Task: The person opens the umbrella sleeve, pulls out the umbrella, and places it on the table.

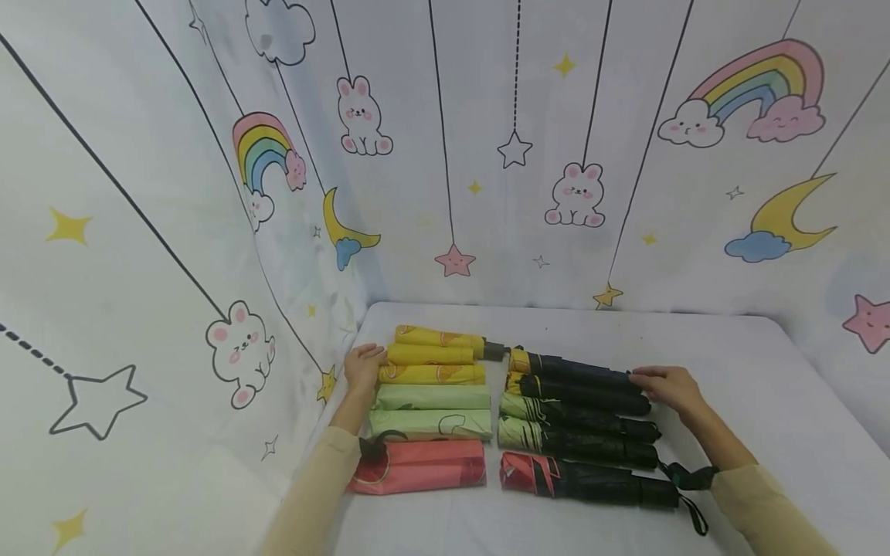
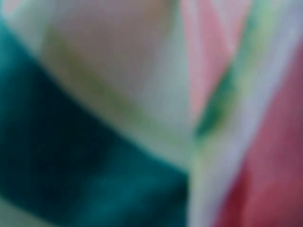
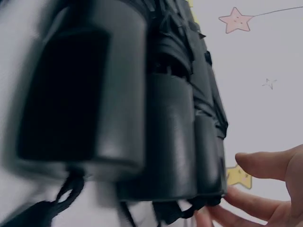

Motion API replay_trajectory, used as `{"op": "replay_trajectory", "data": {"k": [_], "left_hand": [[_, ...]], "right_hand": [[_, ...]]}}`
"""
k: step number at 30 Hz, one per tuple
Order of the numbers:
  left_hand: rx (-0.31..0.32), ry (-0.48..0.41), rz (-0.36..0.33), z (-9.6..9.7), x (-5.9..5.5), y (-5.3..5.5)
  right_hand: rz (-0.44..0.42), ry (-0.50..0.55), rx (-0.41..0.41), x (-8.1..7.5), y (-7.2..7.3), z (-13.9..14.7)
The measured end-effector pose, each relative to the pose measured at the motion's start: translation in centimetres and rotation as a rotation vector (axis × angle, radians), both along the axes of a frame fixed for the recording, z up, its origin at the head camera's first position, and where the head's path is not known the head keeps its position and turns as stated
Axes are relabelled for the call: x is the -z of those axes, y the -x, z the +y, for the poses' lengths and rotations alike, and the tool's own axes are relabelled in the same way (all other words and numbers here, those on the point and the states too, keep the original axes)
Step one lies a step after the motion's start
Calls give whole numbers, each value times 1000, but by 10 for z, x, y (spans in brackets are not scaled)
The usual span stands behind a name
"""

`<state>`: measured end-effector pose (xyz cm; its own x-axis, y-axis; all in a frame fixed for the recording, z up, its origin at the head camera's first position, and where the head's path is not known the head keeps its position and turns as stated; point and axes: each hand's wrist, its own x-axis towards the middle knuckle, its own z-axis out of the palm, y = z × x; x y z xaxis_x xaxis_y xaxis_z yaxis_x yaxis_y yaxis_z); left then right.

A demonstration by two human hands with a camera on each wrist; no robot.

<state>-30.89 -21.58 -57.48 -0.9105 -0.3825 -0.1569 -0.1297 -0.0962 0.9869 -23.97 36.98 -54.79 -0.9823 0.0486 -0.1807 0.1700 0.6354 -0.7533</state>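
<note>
My left hand [image 1: 364, 367] rests at the left ends of the yellow fabric rolls [image 1: 431, 355], fingers fairly straight. The farthest yellow roll [image 1: 438, 337] has a black end [image 1: 494, 351] sticking out. My right hand [image 1: 670, 388] touches the handle end of the farthest folded umbrella [image 1: 591, 369], yellow at its other end. In the right wrist view, the thumb [image 3: 260, 163] stands apart from the fingers beside several black handles [image 3: 170, 137]. Nearer me lie green fabric rolls [image 1: 431, 398] and green-and-black folded umbrellas [image 1: 577, 440]. Blurred watermelon-like fabric [image 2: 270, 175] fills the left wrist view.
A red fabric roll [image 1: 434, 466] and a red-and-black folded umbrella [image 1: 591, 483] with a wrist strap [image 1: 695, 513] lie nearest me. The white table [image 1: 730, 347] borders a printed curtain [image 1: 487, 208] at the back and left.
</note>
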Motion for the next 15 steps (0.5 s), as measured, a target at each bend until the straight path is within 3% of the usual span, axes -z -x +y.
{"op": "replay_trajectory", "data": {"k": [9,15], "left_hand": [[-18,-67,13,-2,-9,2],[-27,11,1,-1,-11,2]], "right_hand": [[26,-89,-20,-12,10,-14],[98,-64,-25,-15,16,-32]]}}
